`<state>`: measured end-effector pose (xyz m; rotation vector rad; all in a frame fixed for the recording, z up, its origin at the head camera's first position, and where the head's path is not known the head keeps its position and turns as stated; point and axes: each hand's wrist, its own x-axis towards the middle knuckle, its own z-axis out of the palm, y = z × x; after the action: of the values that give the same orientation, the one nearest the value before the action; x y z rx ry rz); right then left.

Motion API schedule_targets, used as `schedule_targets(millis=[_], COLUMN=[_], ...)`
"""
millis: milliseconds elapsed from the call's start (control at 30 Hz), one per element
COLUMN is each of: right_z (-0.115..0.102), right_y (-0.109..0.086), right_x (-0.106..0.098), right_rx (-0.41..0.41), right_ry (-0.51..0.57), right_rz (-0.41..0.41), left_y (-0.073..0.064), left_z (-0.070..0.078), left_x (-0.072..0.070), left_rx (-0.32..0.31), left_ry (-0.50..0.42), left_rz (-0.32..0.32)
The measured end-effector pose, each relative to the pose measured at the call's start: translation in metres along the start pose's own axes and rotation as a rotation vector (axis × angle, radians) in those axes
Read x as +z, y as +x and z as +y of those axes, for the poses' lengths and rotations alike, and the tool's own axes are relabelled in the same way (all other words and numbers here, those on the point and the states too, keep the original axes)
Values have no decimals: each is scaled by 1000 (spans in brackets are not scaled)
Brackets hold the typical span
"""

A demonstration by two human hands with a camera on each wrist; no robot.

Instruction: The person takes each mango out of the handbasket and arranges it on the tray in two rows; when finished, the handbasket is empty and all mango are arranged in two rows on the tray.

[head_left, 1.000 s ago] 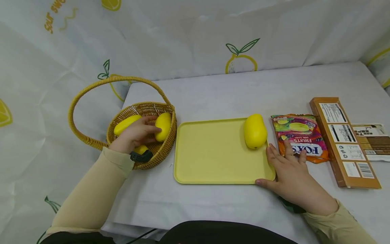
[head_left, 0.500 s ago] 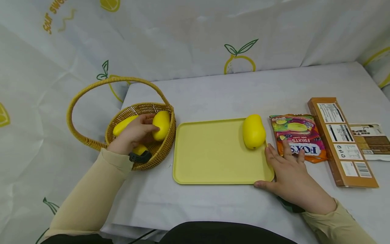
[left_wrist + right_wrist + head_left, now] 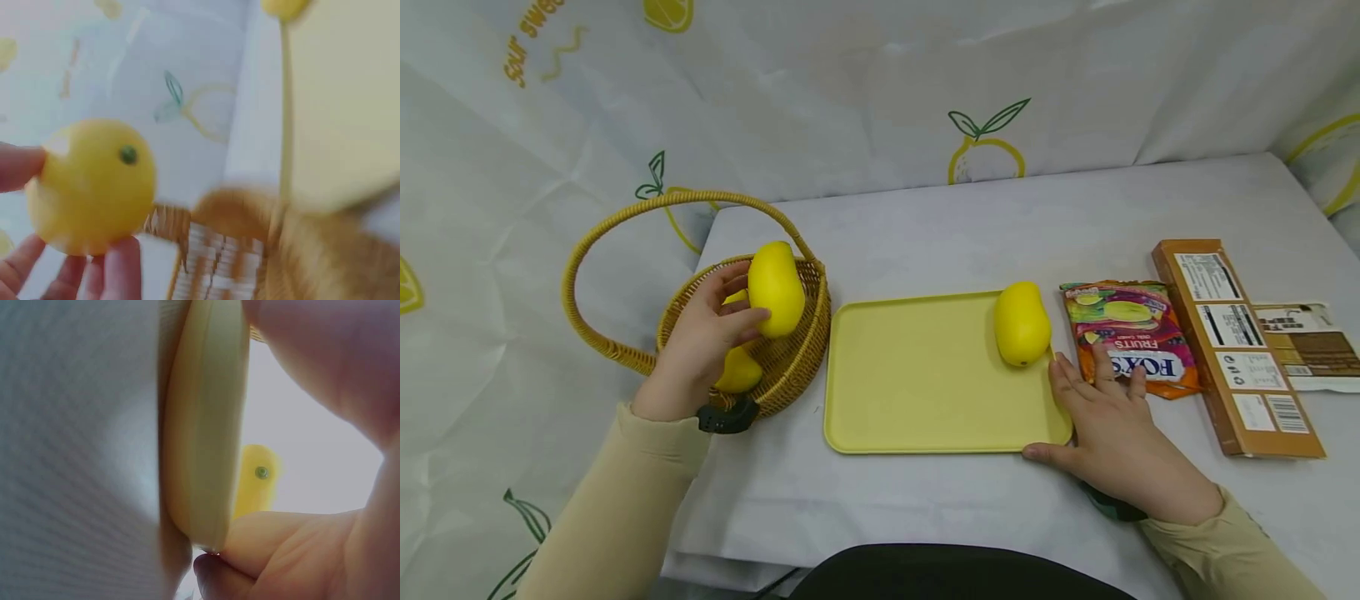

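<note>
A yellow mango (image 3: 777, 289) is held by my left hand (image 3: 700, 329), above the wicker basket (image 3: 808, 354). In the left wrist view the same mango (image 3: 94, 187) shows its green stem spot, with thumb and fingers around it. More yellow fruit (image 3: 739, 371) lies in the basket, partly hidden by the hand. My right hand (image 3: 1116, 433) lies spread at the right end of the pale yellow tray (image 3: 925, 375), touching its rim. On that tray, near the right edge, rests a second mango (image 3: 1022, 323). The right wrist view has the tray's edge (image 3: 215, 425) close up.
A Fox's candy bag (image 3: 1131, 337) lies just beyond my right fingers. Right of it are a long brown box (image 3: 1240, 350) and a brown-and-white packet (image 3: 1311, 346). The basket's tall handle (image 3: 576, 275) arches up at the left.
My left hand has lifted the mango out of the basket, upward and slightly left. The right hand keeps its place at the tray.
</note>
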<state>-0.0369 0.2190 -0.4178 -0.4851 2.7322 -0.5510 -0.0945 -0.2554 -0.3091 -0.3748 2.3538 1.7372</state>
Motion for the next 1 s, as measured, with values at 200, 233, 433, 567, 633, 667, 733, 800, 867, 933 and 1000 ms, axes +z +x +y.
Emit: schedule_targets(millis=[200,233,433,567,633,667,733,800,867,933,1000], right_z=[0,0,0,0,0,0,0,0,0,0,0], right_y=[0,0,1,1,1,1,1,0,1,1,1], right_x=[1,1,2,2,2,2,2,2,2,1,1], right_rx=[-5,-5,-2,-3,-3,-4,-3,-1,-2,-1,-1], right_ry=[-4,-3,7,10,11,11,15,17,18,16,15], right_rz=[3,3,5,8,8,7,9,11,14,12,9], left_y=[-24,-27,-36,-34,-32,-31,-28,-23,-18,-13,-9], left_z=[-7,-9,-19,-30,-36,-39,-45,-49,-54,-57,-60], left_x=[28,34,74,100,111,115,122,128,133,137,140], left_rx=[219,247,356,298,238,209,162,122,88,56,31], left_ry=[-268,-310,-476,-508,-486,-474,-434,-394,-354,-308,-275], left_rz=[-46,-57,-102,-112,-95,-82,-50,-24,-2,13,22])
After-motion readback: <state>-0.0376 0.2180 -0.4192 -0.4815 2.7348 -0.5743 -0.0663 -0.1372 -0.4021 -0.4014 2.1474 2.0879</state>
